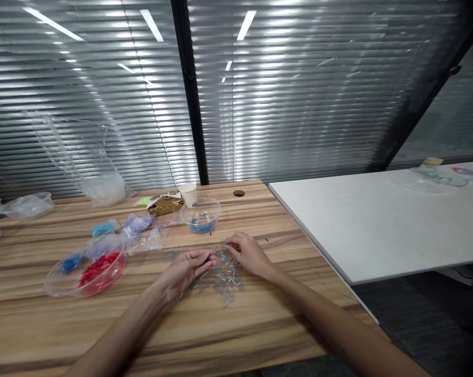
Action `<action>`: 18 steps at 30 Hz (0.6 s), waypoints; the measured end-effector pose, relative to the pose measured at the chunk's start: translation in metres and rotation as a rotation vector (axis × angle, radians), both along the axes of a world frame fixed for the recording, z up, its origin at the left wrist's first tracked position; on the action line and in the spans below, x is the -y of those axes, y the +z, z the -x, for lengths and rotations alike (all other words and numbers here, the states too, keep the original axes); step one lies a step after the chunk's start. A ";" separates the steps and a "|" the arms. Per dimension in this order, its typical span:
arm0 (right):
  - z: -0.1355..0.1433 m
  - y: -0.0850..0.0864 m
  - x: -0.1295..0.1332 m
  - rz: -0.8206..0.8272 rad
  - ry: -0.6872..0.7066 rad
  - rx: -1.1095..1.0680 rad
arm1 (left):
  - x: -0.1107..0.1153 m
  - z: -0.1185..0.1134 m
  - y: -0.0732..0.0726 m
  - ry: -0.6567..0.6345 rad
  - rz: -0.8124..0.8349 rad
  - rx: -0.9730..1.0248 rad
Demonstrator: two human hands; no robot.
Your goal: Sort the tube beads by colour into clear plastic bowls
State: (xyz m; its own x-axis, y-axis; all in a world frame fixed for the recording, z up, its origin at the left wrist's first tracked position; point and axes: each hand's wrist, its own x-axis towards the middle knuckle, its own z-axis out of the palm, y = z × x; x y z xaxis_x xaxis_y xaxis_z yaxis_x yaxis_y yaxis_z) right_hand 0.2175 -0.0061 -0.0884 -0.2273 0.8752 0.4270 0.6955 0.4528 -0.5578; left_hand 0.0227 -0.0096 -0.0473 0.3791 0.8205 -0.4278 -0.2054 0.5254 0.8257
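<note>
My left hand (187,269) is closed, palm partly up, on a small dark blue piece (208,259) that shows between its thumb and fingers; its exact kind is too small to make out. My right hand (246,254) lies a short way to the right, thumb and fingertips pinched together. Whatever sits in that pinch is too small to name. Beneath and between both hands, many short clear tube-like pieces (223,283) are scattered over the wooden table (205,330). Just beyond them stands a clear round bowl (216,207) with blue pieces (203,224) in it.
At the left, a clear tray (52,285) holds red pieces (99,269) and a blue packet (71,263). Small plastic bags (138,225), a gold packet (166,204) and a paper cup (188,195) stand farther back. A white table (338,220) adjoins at right.
</note>
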 end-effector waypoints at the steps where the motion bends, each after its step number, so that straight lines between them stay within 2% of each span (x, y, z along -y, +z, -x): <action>1: 0.000 0.001 0.000 0.003 0.003 0.002 | 0.000 0.000 0.000 -0.002 0.001 -0.001; 13: 0.000 0.001 0.001 0.016 0.027 -0.013 | -0.001 0.003 -0.005 -0.037 -0.036 0.012; 18: 0.000 0.000 0.001 0.016 0.028 -0.020 | -0.001 0.001 -0.002 -0.035 -0.027 0.006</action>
